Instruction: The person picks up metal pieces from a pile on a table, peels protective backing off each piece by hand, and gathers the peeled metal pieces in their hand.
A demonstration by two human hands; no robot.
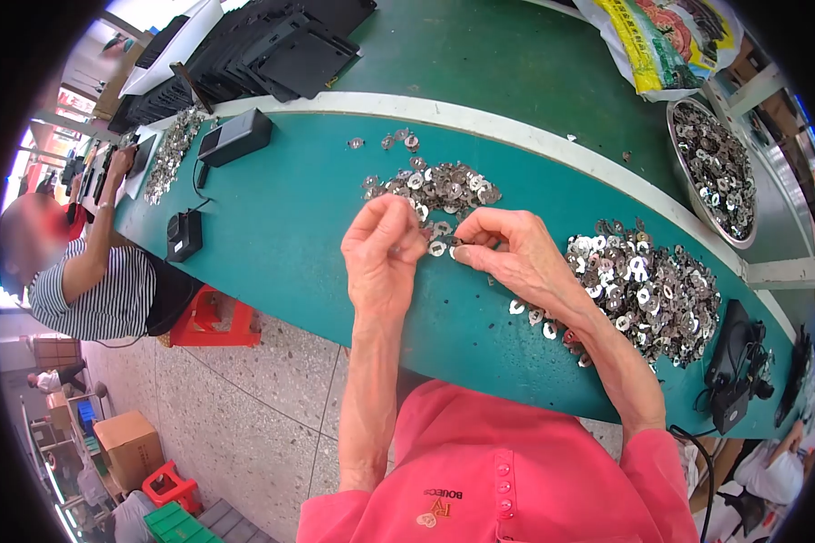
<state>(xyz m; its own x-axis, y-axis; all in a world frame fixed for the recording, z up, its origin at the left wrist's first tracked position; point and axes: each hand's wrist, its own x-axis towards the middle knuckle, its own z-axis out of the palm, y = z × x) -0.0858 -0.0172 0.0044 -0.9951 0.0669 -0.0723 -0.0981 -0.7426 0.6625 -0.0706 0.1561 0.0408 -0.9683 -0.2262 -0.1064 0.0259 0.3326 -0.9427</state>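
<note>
My left hand (382, 246) is closed, its thumb and fingers pressed together in front of a small pile of metal pieces (448, 187). What its fingertips hold, if anything, is too small to make out. Beside it, my right hand (514, 252) pinches a small dark-and-silver metal piece (452, 242) between thumb and forefinger. A few loose pieces lie on the green tabletop (308, 195) right by both sets of fingertips. Under and beyond my right forearm spreads a larger heap of flat, shiny metal pieces (647, 290).
A metal bowl (715, 172) full of similar pieces stands at the right. Black boxes (235, 136) and a small black device (185, 235) sit at the left, near a seated person (100, 281). Black trays (290, 54) are stacked behind; a corded black device (733, 371) lies far right.
</note>
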